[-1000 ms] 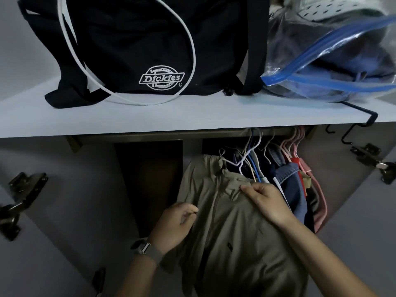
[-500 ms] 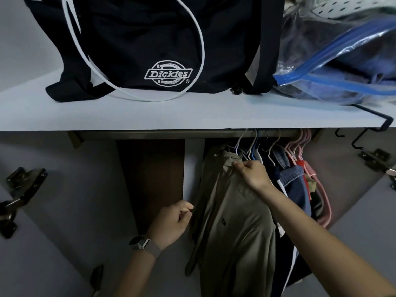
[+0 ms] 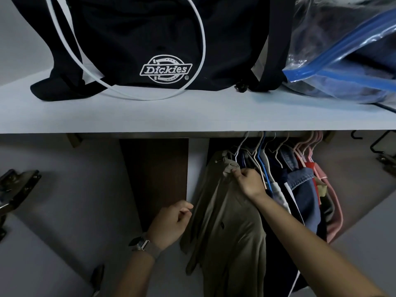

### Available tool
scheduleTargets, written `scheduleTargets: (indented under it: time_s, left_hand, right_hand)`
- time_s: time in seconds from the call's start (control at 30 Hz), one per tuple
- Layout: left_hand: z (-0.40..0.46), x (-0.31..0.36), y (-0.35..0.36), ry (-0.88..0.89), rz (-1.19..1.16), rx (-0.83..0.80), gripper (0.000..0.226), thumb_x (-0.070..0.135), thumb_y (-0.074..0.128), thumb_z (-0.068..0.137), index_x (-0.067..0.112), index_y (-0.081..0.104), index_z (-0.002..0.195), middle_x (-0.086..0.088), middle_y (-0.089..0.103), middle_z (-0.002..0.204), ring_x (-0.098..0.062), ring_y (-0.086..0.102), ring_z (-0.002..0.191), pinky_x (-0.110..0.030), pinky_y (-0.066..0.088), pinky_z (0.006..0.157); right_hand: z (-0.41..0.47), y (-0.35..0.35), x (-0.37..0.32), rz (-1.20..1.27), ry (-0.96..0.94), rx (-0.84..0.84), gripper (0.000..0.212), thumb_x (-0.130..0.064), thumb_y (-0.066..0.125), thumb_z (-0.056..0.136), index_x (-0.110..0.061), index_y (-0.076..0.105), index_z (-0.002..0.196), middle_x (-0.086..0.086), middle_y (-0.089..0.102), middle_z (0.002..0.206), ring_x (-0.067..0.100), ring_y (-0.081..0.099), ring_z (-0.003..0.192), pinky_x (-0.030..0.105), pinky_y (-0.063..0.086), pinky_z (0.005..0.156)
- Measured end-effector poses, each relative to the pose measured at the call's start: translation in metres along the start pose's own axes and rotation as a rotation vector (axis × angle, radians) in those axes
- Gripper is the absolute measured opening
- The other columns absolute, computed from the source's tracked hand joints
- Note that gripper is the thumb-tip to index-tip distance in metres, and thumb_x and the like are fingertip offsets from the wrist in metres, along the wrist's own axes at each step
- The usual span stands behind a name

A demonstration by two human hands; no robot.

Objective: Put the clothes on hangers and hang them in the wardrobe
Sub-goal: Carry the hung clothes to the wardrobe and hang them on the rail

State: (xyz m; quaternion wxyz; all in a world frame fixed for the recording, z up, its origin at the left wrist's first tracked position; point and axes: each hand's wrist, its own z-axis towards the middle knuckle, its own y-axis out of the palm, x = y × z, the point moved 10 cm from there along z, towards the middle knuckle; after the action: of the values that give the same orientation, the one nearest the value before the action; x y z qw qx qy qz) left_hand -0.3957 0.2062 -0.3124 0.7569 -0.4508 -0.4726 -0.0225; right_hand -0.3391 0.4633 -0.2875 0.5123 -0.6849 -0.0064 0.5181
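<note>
Up at the rail, a khaki shirt (image 3: 231, 221) hangs at the left end of the row of hung clothes (image 3: 300, 183).

Under the white shelf (image 3: 150, 116), the right hand (image 3: 248, 181) pinches the shirt's collar with curled fingers, right beside the hanger hooks (image 3: 257, 146). The left hand (image 3: 171, 224), with a watch (image 3: 140, 243) on its wrist, sits loosely curled just left of the shirt's edge; whether it touches the cloth cannot be told. On the shelf above stand a black Dickies bag (image 3: 150, 39) and a clear storage bag (image 3: 342, 61).
</note>
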Motion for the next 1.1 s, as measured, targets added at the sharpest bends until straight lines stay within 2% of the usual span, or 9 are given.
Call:
scheduleTargets:
  time_s: [0.1,0.2,0.4,0.53,0.6,0.77,0.93,1.1]
  left_hand:
    - [0.0,-0.001,0.003,-0.005,-0.006,-0.002,0.022,0.017,0.055,0.093,0.019,0.064,0.112,0.015,0.063,0.093,0.012,0.058,0.08,-0.001,0.039,0.072]
    - [-0.001,-0.003,0.009,-0.021,-0.009,-0.02,0.023,0.017,0.054,0.094,0.019,0.064,0.114,0.01,0.067,0.099,0.0,0.062,0.09,-0.009,0.044,0.078]
    - [-0.001,-0.005,0.018,-0.034,0.014,-0.057,0.024,0.02,0.052,0.095,0.021,0.062,0.117,0.007,0.067,0.106,-0.002,0.062,0.095,-0.017,0.048,0.083]
    - [0.0,-0.002,0.02,-0.03,0.01,-0.052,0.024,0.019,0.052,0.095,0.02,0.062,0.117,0.007,0.067,0.105,-0.003,0.062,0.095,-0.011,0.045,0.08]
    - [-0.001,0.0,0.021,-0.024,0.006,-0.053,0.024,0.019,0.052,0.095,0.019,0.062,0.117,0.007,0.068,0.105,-0.003,0.062,0.094,-0.011,0.045,0.08]
    - [-0.004,0.001,0.027,-0.03,0.009,-0.058,0.024,0.021,0.052,0.095,0.021,0.061,0.117,0.01,0.066,0.104,-0.002,0.062,0.094,-0.014,0.046,0.081]
    - [-0.004,0.002,0.032,-0.039,0.01,-0.071,0.024,0.021,0.052,0.095,0.021,0.061,0.118,0.014,0.063,0.098,-0.003,0.063,0.093,-0.017,0.048,0.081]
    - [0.002,0.009,0.036,-0.046,0.011,-0.022,0.022,0.019,0.054,0.094,0.021,0.064,0.113,0.008,0.069,0.099,-0.003,0.064,0.088,-0.016,0.048,0.078]
  right_hand:
    - [0.002,0.006,0.003,0.006,-0.006,-0.027,0.042,-0.032,0.049,0.1,-0.017,0.047,0.061,0.003,0.051,0.063,0.026,0.055,0.075,0.031,0.034,0.066]
    - [0.003,0.012,0.007,0.008,-0.012,-0.059,0.036,-0.034,0.045,0.101,-0.009,0.056,0.077,0.01,0.059,0.079,0.033,0.06,0.089,0.032,0.037,0.07]
    - [0.006,0.015,0.011,-0.026,-0.026,-0.09,0.029,-0.034,0.042,0.103,-0.014,0.055,0.087,0.01,0.061,0.089,0.034,0.06,0.1,0.032,0.038,0.074]
    - [0.004,0.015,0.01,-0.106,-0.051,-0.078,0.028,-0.036,0.039,0.103,-0.015,0.049,0.087,0.014,0.061,0.091,0.037,0.06,0.1,0.038,0.041,0.079]
    - [0.002,0.013,0.008,-0.207,-0.074,-0.058,0.032,-0.036,0.034,0.104,-0.01,0.05,0.094,0.019,0.063,0.097,0.039,0.059,0.1,0.041,0.042,0.079]
    - [-0.001,0.01,0.007,-0.373,-0.124,0.01,0.04,-0.038,0.028,0.105,-0.005,0.05,0.107,0.02,0.065,0.099,0.04,0.061,0.094,0.041,0.041,0.071]
    - [-0.001,0.011,0.005,-0.376,-0.131,0.029,0.039,-0.036,0.027,0.106,-0.004,0.049,0.11,0.02,0.066,0.098,0.041,0.062,0.092,0.043,0.044,0.075]
    - [-0.002,0.013,0.007,-0.385,-0.135,0.045,0.04,-0.038,0.027,0.105,-0.005,0.049,0.111,0.02,0.067,0.095,0.04,0.063,0.089,0.039,0.037,0.066]
